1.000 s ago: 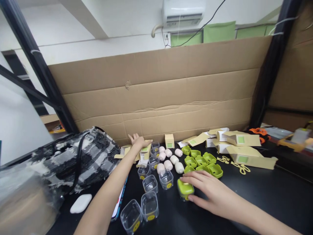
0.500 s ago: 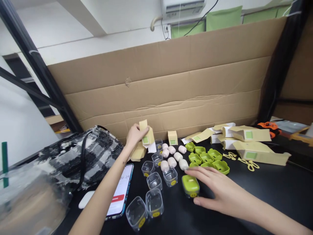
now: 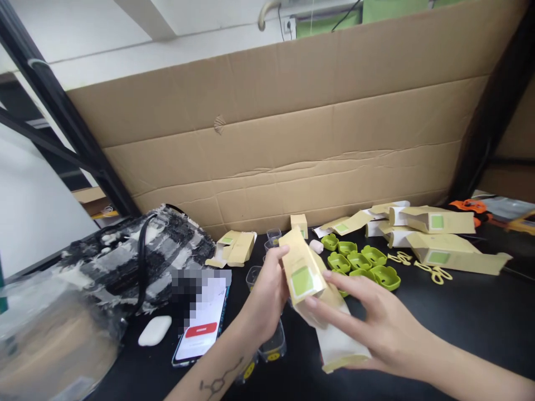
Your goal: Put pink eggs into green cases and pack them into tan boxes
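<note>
My left hand (image 3: pixel 270 298) grips a tan cardboard box (image 3: pixel 297 259) with a green square label, thumb on its near side. My right hand (image 3: pixel 376 320) is closed on the same box, fingers on its side and lower end, where a white-lined flap (image 3: pixel 338 340) sticks out. The box is tilted towards me and partly folded up. Below it, clear plastic cups (image 3: pixel 273 342) with yellow smiley stickers show beside my left wrist. A pale pink capsule-shaped piece (image 3: pixel 316 246) peeks out behind the box. The box and hands hide the other pieces.
Green flower-shaped lids (image 3: pixel 358 260) and yellow scissor-like pieces (image 3: pixel 434 273) lie to the right. More flattened boxes (image 3: pixel 443 253) are stacked behind them, another (image 3: pixel 236 248) at left. A small standing box (image 3: pixel 299 221), phone (image 3: pixel 204 323), white case (image 3: pixel 154 331) and shaggy bag (image 3: pixel 175 250) surround the area.
My left hand has brought a tan box from the back towards me. My right hand has left the green-lidded cup and taken hold of the box.
</note>
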Demonstrator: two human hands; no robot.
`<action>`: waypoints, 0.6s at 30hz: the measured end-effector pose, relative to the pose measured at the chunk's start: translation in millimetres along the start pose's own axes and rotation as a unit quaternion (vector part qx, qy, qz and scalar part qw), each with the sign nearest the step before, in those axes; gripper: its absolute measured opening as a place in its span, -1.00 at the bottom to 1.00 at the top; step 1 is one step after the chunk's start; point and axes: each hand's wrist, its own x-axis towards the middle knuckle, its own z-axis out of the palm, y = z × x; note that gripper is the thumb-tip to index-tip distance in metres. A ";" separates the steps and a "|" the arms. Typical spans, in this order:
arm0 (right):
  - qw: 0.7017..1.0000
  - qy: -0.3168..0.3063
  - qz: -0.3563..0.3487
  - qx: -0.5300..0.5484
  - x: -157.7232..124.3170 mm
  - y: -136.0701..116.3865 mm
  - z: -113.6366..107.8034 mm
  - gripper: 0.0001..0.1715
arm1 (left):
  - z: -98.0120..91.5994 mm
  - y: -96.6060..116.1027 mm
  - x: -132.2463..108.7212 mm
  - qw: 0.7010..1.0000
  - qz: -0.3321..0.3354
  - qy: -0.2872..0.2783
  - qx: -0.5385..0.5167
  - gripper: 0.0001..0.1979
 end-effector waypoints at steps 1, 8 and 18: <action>1.000 0.016 0.018 0.004 -3.6 1.4 -0.7 -0.20 | -0.9 -0.6 -2.3 0.999 0.004 -0.032 -0.022 -0.61; 0.995 0.036 0.075 0.053 -4.1 2.6 -5.5 -0.24 | -12.4 -19.7 -8.2 0.986 0.033 -0.165 -0.017 -0.01; 0.997 0.033 -0.050 0.045 -6.3 5.8 -10.6 -0.62 | -9.4 -19.6 -12.2 0.994 -0.029 -0.078 -0.065 0.04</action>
